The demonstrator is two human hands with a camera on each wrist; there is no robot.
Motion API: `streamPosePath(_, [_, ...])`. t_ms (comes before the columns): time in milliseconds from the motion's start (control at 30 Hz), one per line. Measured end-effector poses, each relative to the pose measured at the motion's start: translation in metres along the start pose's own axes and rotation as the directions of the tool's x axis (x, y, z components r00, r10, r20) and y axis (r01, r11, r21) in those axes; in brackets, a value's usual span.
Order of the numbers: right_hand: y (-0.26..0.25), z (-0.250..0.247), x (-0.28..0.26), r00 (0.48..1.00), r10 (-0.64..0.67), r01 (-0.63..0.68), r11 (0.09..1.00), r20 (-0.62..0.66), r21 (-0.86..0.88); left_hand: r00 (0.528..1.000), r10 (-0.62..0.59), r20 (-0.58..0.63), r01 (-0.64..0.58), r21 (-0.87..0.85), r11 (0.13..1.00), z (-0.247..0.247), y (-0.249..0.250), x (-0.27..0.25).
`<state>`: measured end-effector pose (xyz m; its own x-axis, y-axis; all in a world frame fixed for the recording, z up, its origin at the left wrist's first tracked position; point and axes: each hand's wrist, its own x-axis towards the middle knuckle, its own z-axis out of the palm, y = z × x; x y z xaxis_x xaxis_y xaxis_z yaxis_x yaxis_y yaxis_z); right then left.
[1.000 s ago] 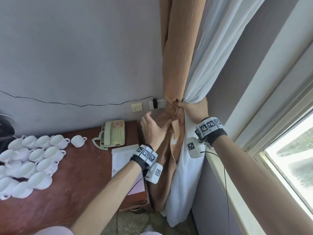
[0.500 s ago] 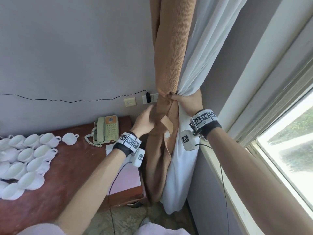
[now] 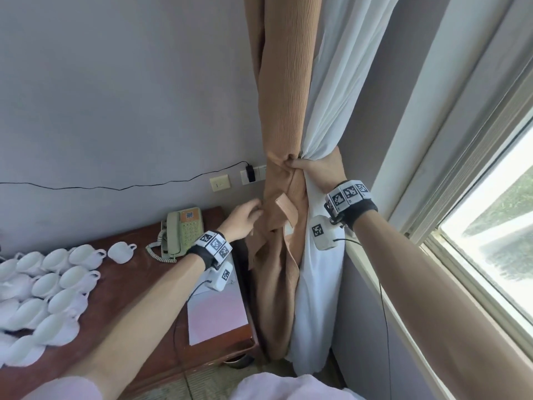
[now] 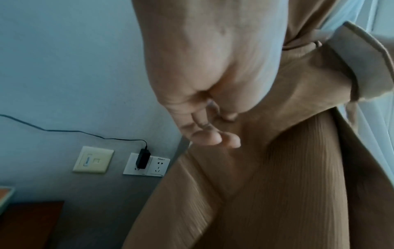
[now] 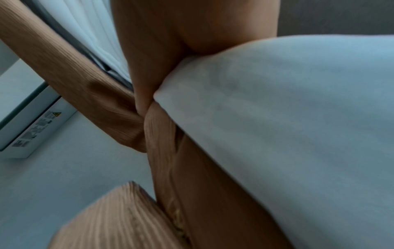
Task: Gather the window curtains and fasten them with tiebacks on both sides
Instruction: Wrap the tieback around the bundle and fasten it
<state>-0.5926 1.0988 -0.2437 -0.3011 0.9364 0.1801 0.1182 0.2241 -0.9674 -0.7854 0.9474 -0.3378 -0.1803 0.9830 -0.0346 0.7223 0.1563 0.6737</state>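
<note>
A tan ribbed curtain and a white sheer curtain hang bunched together in the corner by the window. My right hand grips both at the gathered waist, and in the right wrist view the right hand squeezes tan curtain against white sheer. A tan tieback strap dangles just below that grip. My left hand reaches to the curtain's left edge, fingers loosely extended and touching the fabric. In the left wrist view the left hand holds nothing, with the strap to its right.
A dark wooden desk stands left of the curtains with a telephone, several white cups and paper sheets. Wall sockets with a black plug sit behind the curtain. The windowsill runs along the right.
My left hand has moved from under the gathered bundle to the curtain's left edge, near the wall. The right hand has kept its grip on the bunched curtains.
</note>
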Motion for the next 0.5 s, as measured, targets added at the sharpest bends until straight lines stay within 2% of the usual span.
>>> streamPosePath(67, [0.000, 0.003, 0.001, 1.000, 0.005, -0.005, 1.000, 0.002, -0.010, 0.995, -0.025, -0.098, 0.018, -0.077, 0.997, -0.017, 0.001, 0.000])
streamPosePath(100, [0.000, 0.004, 0.002, 1.000, 0.008, -0.008, 1.000, 0.002, -0.013, 0.991, 0.001, -0.136, -0.012, -0.078, 0.997, -0.030, 0.005, 0.000])
streamPosePath(167, [0.001, 0.007, 0.002, 1.000, 0.015, -0.015, 1.000, 0.003, -0.010, 0.979, 0.118, -0.168, -0.107, 0.073, 0.992, -0.062, 0.013, 0.001])
streamPosePath(200, [0.001, 0.008, 0.002, 1.000, 0.017, -0.017, 1.000, 0.002, -0.005, 0.965, 0.202, -0.168, -0.166, 0.203, 0.965, -0.081, 0.022, 0.000])
streamPosePath(300, [0.001, 0.008, 0.001, 1.000, 0.014, -0.014, 1.000, -0.009, 0.017, 0.877, 0.467, -0.114, -0.350, 0.514, 0.783, -0.130, 0.040, -0.001])
streamPosePath(367, [0.000, 0.008, 0.001, 1.000, 0.009, -0.009, 1.000, -0.007, 0.022, 0.846, 0.531, -0.060, -0.398, 0.593, 0.700, -0.151, 0.042, 0.007])
streamPosePath(500, [-0.001, 0.011, -0.001, 1.000, 0.021, -0.021, 1.000, -0.020, 0.020, 0.825, 0.565, -0.020, -0.437, 0.610, 0.661, -0.159, 0.042, 0.039])
